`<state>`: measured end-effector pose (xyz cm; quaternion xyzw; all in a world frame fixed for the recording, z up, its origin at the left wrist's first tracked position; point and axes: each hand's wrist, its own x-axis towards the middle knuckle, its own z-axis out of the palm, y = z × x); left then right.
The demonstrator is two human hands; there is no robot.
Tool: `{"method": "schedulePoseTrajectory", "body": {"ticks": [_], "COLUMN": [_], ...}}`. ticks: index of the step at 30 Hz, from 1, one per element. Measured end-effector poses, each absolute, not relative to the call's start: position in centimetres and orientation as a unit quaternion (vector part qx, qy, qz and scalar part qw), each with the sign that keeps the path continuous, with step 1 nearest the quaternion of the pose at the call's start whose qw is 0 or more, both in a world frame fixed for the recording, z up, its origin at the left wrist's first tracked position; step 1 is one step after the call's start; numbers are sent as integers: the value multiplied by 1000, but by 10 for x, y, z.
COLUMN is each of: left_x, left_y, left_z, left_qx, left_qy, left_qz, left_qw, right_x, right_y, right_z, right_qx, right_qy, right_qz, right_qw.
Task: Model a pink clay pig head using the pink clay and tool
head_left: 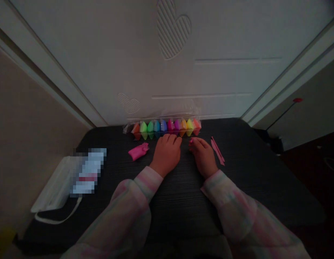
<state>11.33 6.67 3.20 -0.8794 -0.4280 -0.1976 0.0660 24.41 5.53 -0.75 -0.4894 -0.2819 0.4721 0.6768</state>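
Note:
My right hand pinches a small piece of pink modelling clay between thumb and fingertips. Beside it, my left hand rests back-up on the table with its fingers curled under, so whatever they hold is hidden. A pink packet of clay, its top crumpled, lies left of my left hand. Two thin pink modelling tools lie right of my right hand. Just behind both hands runs a row of modelling clay packs in several colours, in clear wrapping.
The dark table stands against a white door with raised hearts. At the left lie a white box-like object with a white cord and a blurred-out screen or card. A red-tipped rod stands beyond the right edge.

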Motion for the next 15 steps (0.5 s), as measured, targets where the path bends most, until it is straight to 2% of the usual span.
{"method": "schedulePoseTrajectory", "body": {"ticks": [4, 15], "left_x": [116, 113], "left_y": [65, 69], "left_z": [23, 10], "left_qx": [-890, -892], "left_qy": [-414, -419], "left_qz": [-175, -165], "left_qw": [71, 25], "right_x": [248, 249], "right_y": [57, 58], "right_z": [-2, -3], "right_qx": [-473, -487], "right_qy": [-231, -250], "right_qz": [479, 470], "right_qw": [703, 693]}}
